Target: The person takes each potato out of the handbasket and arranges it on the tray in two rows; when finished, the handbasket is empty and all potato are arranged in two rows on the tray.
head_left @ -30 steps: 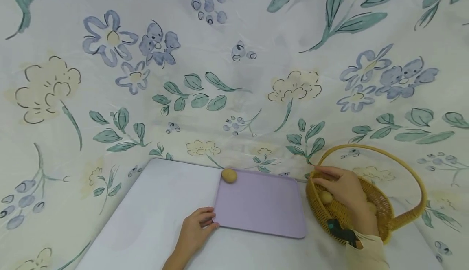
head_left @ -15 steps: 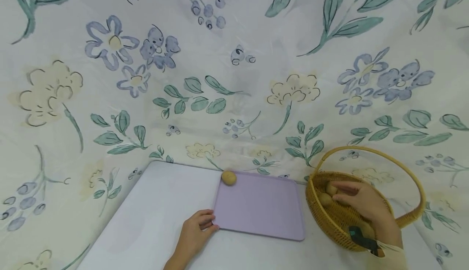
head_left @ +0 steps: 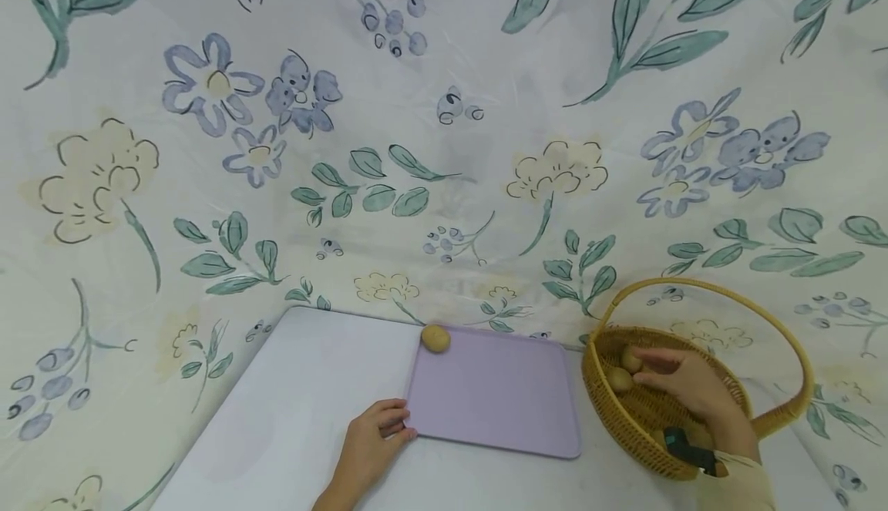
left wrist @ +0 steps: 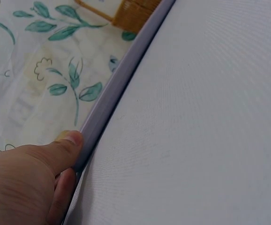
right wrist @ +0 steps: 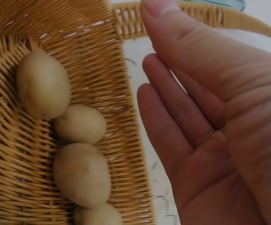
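Note:
A lilac tray [head_left: 496, 391] lies on the white table, with one potato [head_left: 435, 338] at its far left corner. My left hand [head_left: 375, 438] pinches the tray's near left corner; in the left wrist view the thumb lies on the lilac rim [left wrist: 108, 96]. To the right stands a wicker basket [head_left: 617, 438] with several potatoes inside. My right hand [head_left: 694, 384] is over the basket, its fingertips overlapping a potato [head_left: 630, 360] in the head view. The right wrist view has this hand's fingers loosely bent, nothing visible between them, beside a row of potatoes [right wrist: 81, 174].
The basket's tall handle [head_left: 721, 291] arches over it and comes down to the right of my right hand. White table surface [head_left: 298, 388] lies to the left of the tray. A flower-printed cloth [head_left: 444, 149] hangs behind the table.
My right hand has moved right and inward from the basket's left rim, then stayed nearly still over the potatoes. The left hand and tray have kept their places.

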### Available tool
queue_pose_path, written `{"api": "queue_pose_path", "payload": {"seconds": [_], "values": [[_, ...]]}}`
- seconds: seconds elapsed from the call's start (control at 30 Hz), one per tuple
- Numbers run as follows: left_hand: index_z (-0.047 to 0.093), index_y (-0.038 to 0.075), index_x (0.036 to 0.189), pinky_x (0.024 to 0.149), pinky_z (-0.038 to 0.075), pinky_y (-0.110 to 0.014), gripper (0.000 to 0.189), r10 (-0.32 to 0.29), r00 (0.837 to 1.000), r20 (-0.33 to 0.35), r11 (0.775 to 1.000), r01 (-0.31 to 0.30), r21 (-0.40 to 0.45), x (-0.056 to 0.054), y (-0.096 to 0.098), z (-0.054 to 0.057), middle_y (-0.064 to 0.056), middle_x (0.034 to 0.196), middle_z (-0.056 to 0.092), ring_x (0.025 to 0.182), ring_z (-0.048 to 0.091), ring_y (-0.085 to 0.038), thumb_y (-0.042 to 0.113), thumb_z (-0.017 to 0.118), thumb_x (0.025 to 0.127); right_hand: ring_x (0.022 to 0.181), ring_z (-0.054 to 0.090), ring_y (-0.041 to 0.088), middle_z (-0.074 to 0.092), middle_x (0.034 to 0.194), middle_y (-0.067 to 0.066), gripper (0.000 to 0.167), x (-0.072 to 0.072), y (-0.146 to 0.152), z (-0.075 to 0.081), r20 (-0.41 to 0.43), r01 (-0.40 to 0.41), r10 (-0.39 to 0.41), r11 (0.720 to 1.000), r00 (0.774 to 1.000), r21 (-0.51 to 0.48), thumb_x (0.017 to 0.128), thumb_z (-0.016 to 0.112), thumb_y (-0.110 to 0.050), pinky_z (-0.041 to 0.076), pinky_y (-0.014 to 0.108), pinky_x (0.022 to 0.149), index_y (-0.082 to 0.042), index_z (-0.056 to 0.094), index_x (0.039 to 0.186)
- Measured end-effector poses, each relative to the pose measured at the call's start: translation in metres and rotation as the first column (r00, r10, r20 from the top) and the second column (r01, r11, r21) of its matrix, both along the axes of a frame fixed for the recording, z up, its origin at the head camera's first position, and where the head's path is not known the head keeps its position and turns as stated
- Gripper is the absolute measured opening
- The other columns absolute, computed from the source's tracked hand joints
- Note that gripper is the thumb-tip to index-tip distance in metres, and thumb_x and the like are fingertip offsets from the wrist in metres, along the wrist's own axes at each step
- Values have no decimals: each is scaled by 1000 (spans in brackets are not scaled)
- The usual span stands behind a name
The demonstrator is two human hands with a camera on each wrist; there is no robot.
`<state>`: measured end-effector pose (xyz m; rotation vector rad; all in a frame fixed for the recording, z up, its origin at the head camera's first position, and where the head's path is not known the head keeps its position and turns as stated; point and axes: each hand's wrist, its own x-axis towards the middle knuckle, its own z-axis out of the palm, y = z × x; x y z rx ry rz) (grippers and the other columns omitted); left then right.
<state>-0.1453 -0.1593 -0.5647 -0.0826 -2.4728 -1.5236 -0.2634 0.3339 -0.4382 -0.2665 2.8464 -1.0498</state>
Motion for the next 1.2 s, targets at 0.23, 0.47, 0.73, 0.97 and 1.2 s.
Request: {"api": "queue_pose_path", "payload": {"seconds": [0.23, 0.47, 0.73, 0.97, 1.2], "values": [[75, -4, 105, 87, 62, -14, 29, 4, 1000, 1, 1000, -4, -1, 1, -1, 3, -15, 123, 70, 102, 74, -28, 5, 85, 79, 104, 63, -7, 65, 136, 22, 51, -9, 1, -13, -18, -57, 57, 998, 998, -16, 90, 80, -28, 54, 8, 83, 0, 67, 131], [75, -3, 104, 87, 62, -14, 28, 12, 1000, -18, 1000, -12, -25, 0, 0, 4, -14, 121, 71, 102, 74, -27, 4, 86, 78, 100, 53, -20, 65, 136, 20, 49, -16, 2, -24, -37, -66, 66, 998, 997, 7, 91, 79, -29, 52, 7, 85, -4, 68, 131], [75, -3, 103, 86, 62, -12, 28, 10, 1000, -26, 1000, -11, -27, 0, 2, 1, -13, 121, 71, 102, 74, -27, 3, 86, 78, 103, 57, -16, 65, 137, 21, 51, -17, 4, -30, -22, -46, 46, 999, 999, -8, 90, 81, -27, 52, 6, 84, -2, 68, 131], [75, -3, 103, 85, 62, -14, 28, 14, 999, -41, 999, -16, -40, 1, 1, 2, -14, 120, 71, 99, 75, -26, 4, 86, 78, 103, 47, -23, 64, 138, 21, 51, -19, 6, -37, -14, -26, 25, 998, 1000, -64, 89, 81, -30, 45, 1, 87, -2, 68, 131], [75, -4, 103, 86, 62, -13, 28, 15, 999, -35, 999, -17, -41, 0, 2, 1, -14, 120, 71, 100, 75, -27, 2, 85, 78, 117, 67, 19, 67, 136, 17, 55, -20, 6, -39, 5, -6, 6, 999, 1000, 37, 88, 81, -40, 53, 13, 89, -9, 69, 132]]}}
